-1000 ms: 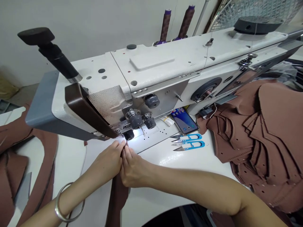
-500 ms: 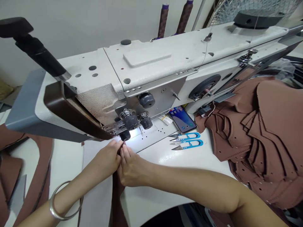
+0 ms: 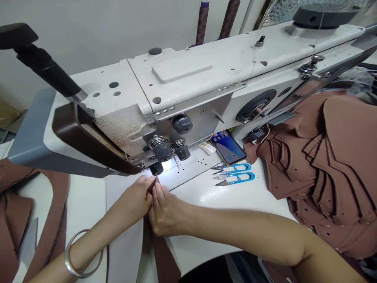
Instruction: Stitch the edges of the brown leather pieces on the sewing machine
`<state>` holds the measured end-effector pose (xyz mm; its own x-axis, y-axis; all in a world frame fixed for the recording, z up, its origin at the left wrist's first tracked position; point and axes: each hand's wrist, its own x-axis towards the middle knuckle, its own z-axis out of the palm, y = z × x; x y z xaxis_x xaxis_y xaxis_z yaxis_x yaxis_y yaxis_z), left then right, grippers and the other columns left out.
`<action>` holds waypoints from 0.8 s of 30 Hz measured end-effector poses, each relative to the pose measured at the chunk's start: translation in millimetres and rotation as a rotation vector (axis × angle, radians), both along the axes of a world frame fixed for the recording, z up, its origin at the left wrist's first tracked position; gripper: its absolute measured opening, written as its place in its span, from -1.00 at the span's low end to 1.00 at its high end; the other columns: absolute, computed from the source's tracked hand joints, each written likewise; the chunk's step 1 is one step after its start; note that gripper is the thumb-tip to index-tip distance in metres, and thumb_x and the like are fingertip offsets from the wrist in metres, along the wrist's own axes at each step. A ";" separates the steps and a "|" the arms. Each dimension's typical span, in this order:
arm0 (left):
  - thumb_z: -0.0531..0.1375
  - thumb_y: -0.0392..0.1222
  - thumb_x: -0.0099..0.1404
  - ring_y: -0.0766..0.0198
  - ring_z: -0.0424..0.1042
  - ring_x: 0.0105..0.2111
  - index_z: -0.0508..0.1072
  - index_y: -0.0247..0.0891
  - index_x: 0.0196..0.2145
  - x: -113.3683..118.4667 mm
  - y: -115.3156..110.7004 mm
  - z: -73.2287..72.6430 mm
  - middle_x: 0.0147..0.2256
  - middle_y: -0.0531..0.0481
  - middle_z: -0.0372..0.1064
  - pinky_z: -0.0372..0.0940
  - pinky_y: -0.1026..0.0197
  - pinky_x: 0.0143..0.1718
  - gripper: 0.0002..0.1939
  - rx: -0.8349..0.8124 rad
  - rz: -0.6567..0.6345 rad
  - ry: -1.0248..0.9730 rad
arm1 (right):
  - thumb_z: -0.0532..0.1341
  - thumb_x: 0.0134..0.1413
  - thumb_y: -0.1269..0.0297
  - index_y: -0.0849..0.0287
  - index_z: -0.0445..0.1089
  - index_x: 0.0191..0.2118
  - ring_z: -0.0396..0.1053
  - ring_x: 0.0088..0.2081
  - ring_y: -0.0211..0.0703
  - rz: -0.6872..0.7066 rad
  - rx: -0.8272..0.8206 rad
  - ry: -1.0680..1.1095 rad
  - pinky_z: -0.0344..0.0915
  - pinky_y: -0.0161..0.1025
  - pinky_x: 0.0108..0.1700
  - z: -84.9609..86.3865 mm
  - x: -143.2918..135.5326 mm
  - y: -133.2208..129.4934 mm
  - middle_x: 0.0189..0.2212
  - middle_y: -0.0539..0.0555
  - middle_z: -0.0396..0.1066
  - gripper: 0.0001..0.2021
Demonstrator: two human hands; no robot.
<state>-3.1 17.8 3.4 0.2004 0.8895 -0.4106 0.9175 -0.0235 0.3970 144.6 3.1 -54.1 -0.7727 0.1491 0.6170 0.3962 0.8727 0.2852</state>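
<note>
A brown leather strip (image 3: 163, 253) runs up from the table's front edge, under my hands, towards the lit needle area of a white sewing machine (image 3: 182, 78). My left hand (image 3: 138, 196) is closed on the strip's left side, its fingertips just below the black knob by the needle. Beside it, touching, my right hand (image 3: 166, 208) pinches the same strip from the right. A small folded brown tip shows between the fingertips of both hands. The needle and presser foot are hidden behind the machine head.
Two blue-handled thread snips (image 3: 234, 174) lie right of my hands, below a smartphone (image 3: 229, 147). Stacked brown leather pieces (image 3: 318, 157) cover the right side. More brown pieces (image 3: 53, 220) lie at the left. Thread spools (image 3: 202, 23) stand behind the machine.
The strip's lower end has swung to the right and shows more below my hands. Both hands keep their hold near the needle, with barely any shift. The view has moved slightly.
</note>
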 end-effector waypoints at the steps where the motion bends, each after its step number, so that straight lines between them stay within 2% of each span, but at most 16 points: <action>1: -0.08 -0.46 0.22 0.13 0.39 -0.03 0.39 -0.29 0.00 0.3 1.3 0.3 -0.06 -0.17 0.37 0.29 0.10 0.01 -0.54 0.002 0.002 0.000 | 0.04 0.03 0.54 0.55 0.44 -0.32 0.50 -0.25 0.37 0.000 -0.004 -0.002 0.37 0.23 -0.25 -0.1 -0.3 -0.6 -0.32 0.57 0.46 -0.76; 4: -0.06 -0.42 0.23 0.10 0.39 -0.04 0.43 -0.30 -0.11 0.2 2.9 1.7 -0.10 -0.18 0.38 0.30 0.07 -0.01 -0.63 -0.001 0.011 -0.003 | 0.05 0.02 0.52 0.54 0.44 -0.34 0.51 -0.27 0.36 -0.005 -0.015 0.010 0.40 0.20 -0.31 1.3 -1.5 -3.0 -0.34 0.56 0.47 -0.76; 10: -0.06 -0.39 0.25 0.14 0.42 -0.12 0.43 -0.27 -0.07 -3.1 -7.8 3.2 -0.19 -0.12 0.41 0.32 0.09 -0.03 -0.62 -0.029 -0.018 -0.051 | 0.04 -0.05 0.53 0.57 0.46 -0.34 0.51 -0.30 0.38 -0.009 0.003 0.027 0.40 0.15 -0.37 8.6 -0.8 -10.7 -0.36 0.56 0.47 -0.73; 13: -0.05 -0.40 0.22 0.16 0.43 -0.12 0.45 -0.27 -0.09 -2.7 -9.6 3.2 -0.17 -0.13 0.44 0.31 0.10 -0.02 -0.60 -0.029 -0.026 -0.061 | 0.04 -0.07 0.53 0.55 0.46 -0.36 0.51 -0.29 0.39 -0.016 -0.005 0.037 0.40 0.16 -0.36 10.1 -0.6 -11.3 -0.37 0.56 0.47 -0.74; 17: -0.06 -0.38 0.22 0.14 0.44 -0.13 0.47 -0.25 -0.09 -2.1 -2.6 3.3 -0.16 -0.13 0.45 0.33 0.11 -0.06 -0.59 -0.012 -0.022 -0.043 | 0.03 -0.04 0.53 0.57 0.47 -0.34 0.51 -0.28 0.36 -0.023 0.002 0.033 0.39 0.15 -0.33 9.3 -1.4 -7.8 -0.35 0.54 0.47 -0.72; 24: -0.09 -0.32 0.28 0.09 0.43 -0.10 0.46 -0.26 -0.28 -5.5 9.7 3.0 -0.21 -0.16 0.45 0.32 0.06 -0.03 -0.68 -0.031 -0.065 0.037 | 0.01 0.01 0.55 0.61 0.47 -0.30 0.51 -0.26 0.37 -0.010 -0.017 -0.001 0.38 0.20 -0.30 8.3 -2.9 -2.1 -0.34 0.55 0.47 -0.70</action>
<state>-8.6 27.6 6.5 0.2416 0.8617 -0.4461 0.9286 -0.0720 0.3640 141.8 1.0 -45.8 -0.7716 0.1674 0.6136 0.4047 0.8735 0.2706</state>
